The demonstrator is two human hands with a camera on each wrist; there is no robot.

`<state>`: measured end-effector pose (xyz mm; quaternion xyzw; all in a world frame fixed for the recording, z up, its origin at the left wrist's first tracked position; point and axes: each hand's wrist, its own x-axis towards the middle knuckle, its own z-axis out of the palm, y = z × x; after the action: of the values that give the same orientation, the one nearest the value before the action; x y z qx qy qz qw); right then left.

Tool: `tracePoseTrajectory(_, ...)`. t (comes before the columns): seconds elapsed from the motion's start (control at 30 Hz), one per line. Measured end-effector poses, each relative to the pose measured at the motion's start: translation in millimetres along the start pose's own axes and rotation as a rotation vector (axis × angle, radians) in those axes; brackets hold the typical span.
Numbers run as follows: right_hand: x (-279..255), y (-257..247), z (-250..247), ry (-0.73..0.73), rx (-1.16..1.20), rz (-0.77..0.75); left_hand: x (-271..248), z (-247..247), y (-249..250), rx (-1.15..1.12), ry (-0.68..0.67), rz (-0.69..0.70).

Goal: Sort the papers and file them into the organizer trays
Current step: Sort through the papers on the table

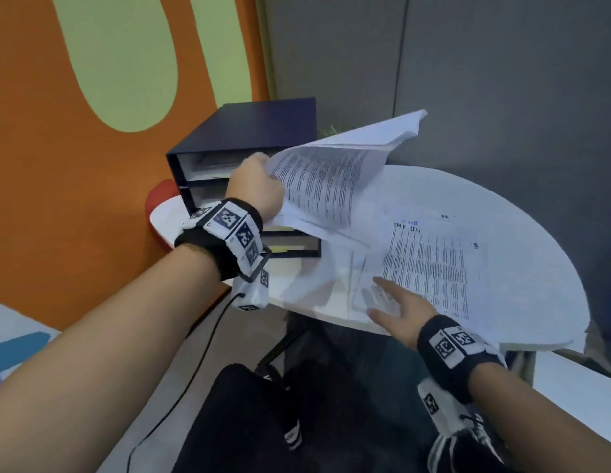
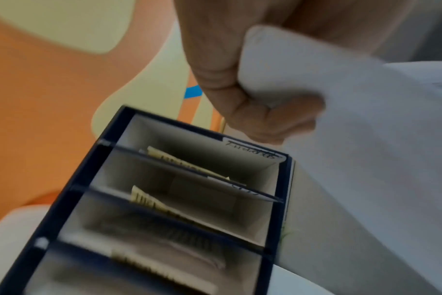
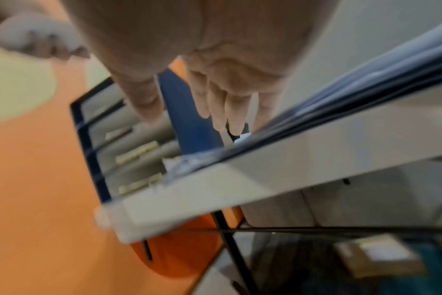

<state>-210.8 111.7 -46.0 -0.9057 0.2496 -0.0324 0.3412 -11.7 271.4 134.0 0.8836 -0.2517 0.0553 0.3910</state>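
Observation:
A dark blue organizer (image 1: 249, 138) with stacked trays stands at the table's far left; yellow labels mark its tray fronts (image 2: 164, 159). My left hand (image 1: 254, 189) grips a sheaf of printed papers (image 1: 331, 179) by its left edge, lifted and fanned out in front of the trays. In the left wrist view the curled fingers (image 2: 260, 119) pinch the white sheet (image 2: 366, 139). More printed papers (image 1: 430, 268) lie spread on the white table (image 1: 522, 213). My right hand (image 1: 393, 302) hovers just over their near edge with fingers straight and spread (image 3: 222, 103).
An orange and pale green wall (image 1: 92, 97) rises close behind the organizer. Grey panels (image 1: 468, 80) stand beyond the table. Black table legs (image 3: 230, 249) and a dark bag (image 1: 263, 421) sit below the near edge. A cable (image 1: 195, 367) hangs from my left wrist.

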Motion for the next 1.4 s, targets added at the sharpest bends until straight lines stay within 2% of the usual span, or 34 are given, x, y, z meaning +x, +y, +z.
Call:
tracePoseTrajectory(0.03,2.0,-6.8,-3.8,0.076,0.205,0.031,3.0,-4.2,-3.5,-0.06,-0.017,-0.026)
tracePoseTrajectory(0.1,7.6,-23.9,-16.4,0.214,0.759,0.125,2.8,-8.0,-14.9,-0.165,-0.099,-0.108)
tracePoseTrajectory(0.17,10.7,-41.6,-31.7,0.226,1.23,0.211,-2.8,-4.7,-34.3,-0.149,-0.225,-0.157)
tracePoseTrajectory(0.23,7.1,-62.0,-42.3,0.211,1.392,0.194,-17.9,-0.8,-53.2,-0.063,-0.344,-0.155)
tracePoseTrajectory(0.3,2.2,-76.6,-41.3,0.189,1.399,0.191,-36.5,3.8,-75.0,-0.02,-0.481,-0.153)
tracePoseTrajectory(0.37,-2.8,-92.0,-33.4,0.158,1.285,0.198,-55.8,5.0,-99.8,-0.021,-0.619,-0.177)
tracePoseTrajectory(0.47,-7.1,-106.2,-13.4,0.043,1.09,0.234,-73.4,4.2,-138.0,-0.252,-0.689,-0.323)
tracePoseTrajectory(0.57,-8.9,-111.0,0.4,-0.062,1.109,0.294,-76.0,-2.2,-162.6,-0.58,-0.675,-0.467)
tracePoseTrajectory(0.6,-9.2,-112.3,3.4,-0.078,1.137,0.279,-75.2,-5.3,-167.5,-0.606,-0.671,-0.476)
tracePoseTrajectory(0.73,-11.4,-117.9,0.9,-0.077,1.093,0.203,-61.0,-13.0,-173.9,-0.427,-0.741,-0.41)
tracePoseTrajectory(0.83,-9.4,-127.3,3.3,-0.109,1.062,0.191,-52.5,-28.2,-178.2,-0.455,-0.726,-0.404)
tracePoseTrajectory(0.87,-7.5,-129.6,3.7,-0.144,1.067,0.181,-52.0,-33.1,-182.1,-0.517,-0.684,-0.43)
tracePoseTrajectory(0.93,-5.8,-136.2,6.0,-0.106,1.024,0.196,-50.4,-40.0,-187.7,-0.647,-0.628,-0.499)
tracePoseTrajectory(1.07,-5.1,-145.9,15.1,-0.165,1.046,0.182,-35.5,-44.0,-201.7,-0.662,-0.606,-0.582)
tracePoseTrajectory(1.13,-7.1,-149.2,22.6,-0.177,1.076,0.214,-27.0,-47.6,-207.3,-0.715,-0.601,-0.667)
tracePoseTrajectory(1.23,-9.2,-158.6,30.9,-0.112,1.052,0.206,-20.0,-48.4,-214.5,-0.823,-0.602,-0.76)
tracePoseTrajectory(1.4,11.0,-165.0,37.4,0.041,1.02,0.189,-8.4,-50.4,-215.7,-0.934,-0.582,-0.648)
